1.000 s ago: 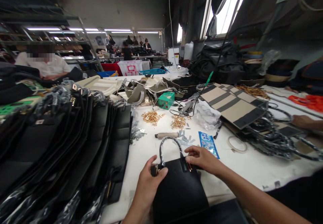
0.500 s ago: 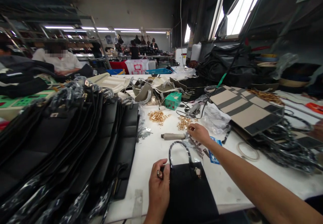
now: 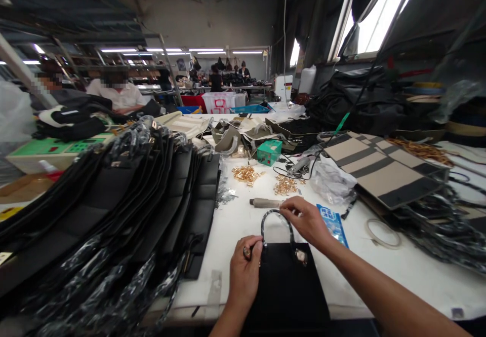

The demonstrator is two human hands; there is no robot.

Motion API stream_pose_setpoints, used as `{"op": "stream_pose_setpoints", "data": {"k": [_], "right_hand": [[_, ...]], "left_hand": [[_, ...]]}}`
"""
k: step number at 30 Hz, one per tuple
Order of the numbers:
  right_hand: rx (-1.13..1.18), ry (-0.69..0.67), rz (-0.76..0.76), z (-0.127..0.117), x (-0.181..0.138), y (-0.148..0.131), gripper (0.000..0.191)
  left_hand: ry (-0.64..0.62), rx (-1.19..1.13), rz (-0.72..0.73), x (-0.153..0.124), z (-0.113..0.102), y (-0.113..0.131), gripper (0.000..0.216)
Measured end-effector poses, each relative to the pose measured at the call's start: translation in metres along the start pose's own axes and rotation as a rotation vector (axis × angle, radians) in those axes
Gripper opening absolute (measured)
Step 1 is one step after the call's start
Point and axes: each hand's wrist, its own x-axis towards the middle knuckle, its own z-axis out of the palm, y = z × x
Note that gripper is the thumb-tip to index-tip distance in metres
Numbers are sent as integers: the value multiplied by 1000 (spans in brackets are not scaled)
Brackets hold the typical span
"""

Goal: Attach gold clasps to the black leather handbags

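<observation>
In the head view, a black bag (image 3: pixel 290 289) lies at the near edge of the bench (image 3: pixel 231 235), between the person's forearms. Its arched handle (image 3: pixel 264 220) points away from the person, toward the far side of the bench, and the body comes back toward the person; the long axis, handle included, runs near to far. A gold fitting (image 3: pixel 301 257) sits near its top right corner.

The left hand (image 3: pixel 246 268) holds the bag's upper left corner, fingers curled and thumb against them. The right hand (image 3: pixel 301 220) is at the top of the handle, thumb and fingertips drawn close together; whether they grip anything cannot be told. A rod (image 3: pixel 266 203) lies crosswise just beyond the handle, and a blue packet (image 3: pixel 333 224) lies beside the right hand.
</observation>
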Motion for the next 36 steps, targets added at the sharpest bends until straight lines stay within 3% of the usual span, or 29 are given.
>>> {"op": "stream_pose_setpoints", "data": {"k": [4, 10, 15, 20, 23, 27, 32, 36], "right_hand": [[202, -31, -110, 24, -38, -33, 8], [135, -37, -108, 50, -67, -29, 13], [188, -104, -66, 47, -66, -30, 20], [368, -159, 118, 39, -60, -32, 33], [443, -168, 197, 35, -57, -31, 30], [399, -207, 125, 32, -51, -31, 22], [348, -411, 49, 27, -43, -32, 19], [310, -395, 47, 32, -52, -24, 19]], "left_hand": [[6, -31, -30, -2, -1, -1, 33], [-47, -49, -46, -1, -1, -1, 30], [-65, -36, -97, -1, -2, 1, 30], [-51, -43, -145, 0, -2, -1, 34], [-54, -34, -159, 0, -2, 0, 36], [-73, -68, -154, -1, -3, 6, 35], [-115, -269, -215, -3, -3, 8, 35], [-72, -253, -218, -14, -2, 11, 26]]}}
